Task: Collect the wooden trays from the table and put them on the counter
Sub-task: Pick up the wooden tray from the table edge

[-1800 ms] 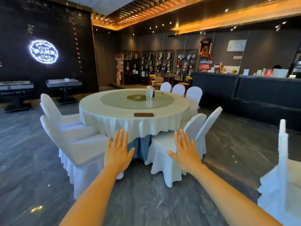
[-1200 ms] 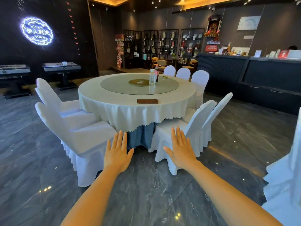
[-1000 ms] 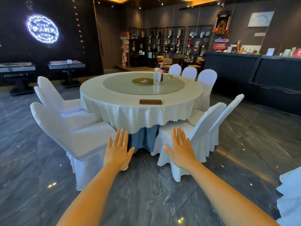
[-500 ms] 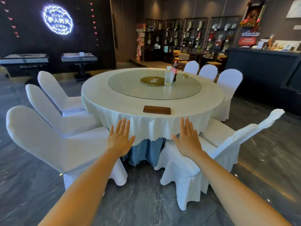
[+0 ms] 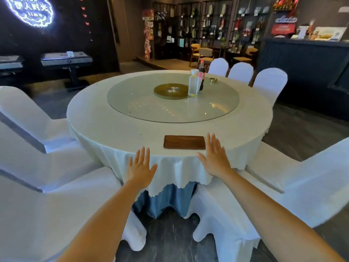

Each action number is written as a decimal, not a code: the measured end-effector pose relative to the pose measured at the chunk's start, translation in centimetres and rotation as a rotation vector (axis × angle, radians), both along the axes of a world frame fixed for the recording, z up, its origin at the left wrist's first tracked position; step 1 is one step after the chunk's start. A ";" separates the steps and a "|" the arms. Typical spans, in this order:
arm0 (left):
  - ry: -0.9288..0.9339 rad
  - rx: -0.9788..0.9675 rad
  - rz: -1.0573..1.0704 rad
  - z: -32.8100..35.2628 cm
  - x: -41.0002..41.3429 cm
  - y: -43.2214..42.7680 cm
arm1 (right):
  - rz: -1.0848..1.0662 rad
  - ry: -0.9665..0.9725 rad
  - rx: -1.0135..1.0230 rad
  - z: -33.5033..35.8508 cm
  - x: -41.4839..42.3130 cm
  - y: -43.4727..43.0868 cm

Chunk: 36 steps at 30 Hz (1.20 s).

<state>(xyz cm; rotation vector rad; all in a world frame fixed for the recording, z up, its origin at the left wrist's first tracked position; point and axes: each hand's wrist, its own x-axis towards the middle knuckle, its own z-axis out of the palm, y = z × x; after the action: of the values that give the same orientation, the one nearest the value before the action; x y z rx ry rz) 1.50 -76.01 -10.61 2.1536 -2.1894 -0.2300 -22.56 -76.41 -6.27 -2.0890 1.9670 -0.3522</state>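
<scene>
A flat dark wooden tray [image 5: 184,142] lies near the front edge of a round table [image 5: 105,125] covered with a cream cloth. My left hand [image 5: 140,168] is stretched forward, palm down, fingers apart, below and left of the tray, in front of the hanging cloth. My right hand [image 5: 213,157] is also spread flat, its fingertips just right of the tray's right end, at the table's edge. Neither hand holds anything. The dark counter [image 5: 302,53] runs along the far right.
A glass turntable [image 5: 151,108] carries a clear bottle [image 5: 193,83] and a cola bottle [image 5: 201,72]. White-covered chairs stand close at the left [image 5: 47,205] and right [image 5: 283,186], with a narrow gap between them. More chairs [image 5: 239,71] stand behind the table.
I have walked up to the table; it and the tray now fill the view. Both open hands have risen and reached forward, the right one arriving beside the tray.
</scene>
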 end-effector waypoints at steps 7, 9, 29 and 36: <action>0.054 0.121 0.030 -2.6 0.4 -10.5 | -0.053 -0.091 0.076 -2.9 -0.4 -10.0; 0.082 0.150 0.038 -3.6 0.0 -13.3 | -0.080 -0.125 0.112 -4.3 -0.9 -12.7; 0.333 0.476 0.443 -11.8 -6.8 -33.4 | -0.216 -0.257 0.531 -15.9 -7.1 -33.6; 0.369 0.525 0.523 -12.8 -6.8 -35.4 | -0.281 -0.329 0.582 -16.9 -7.2 -36.2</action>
<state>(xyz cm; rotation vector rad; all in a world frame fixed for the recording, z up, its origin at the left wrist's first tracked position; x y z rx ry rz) -5.28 -111.38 -23.45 2.5666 -1.4115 -1.1551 -29.76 -112.57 -23.17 -1.3139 1.8707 -0.1348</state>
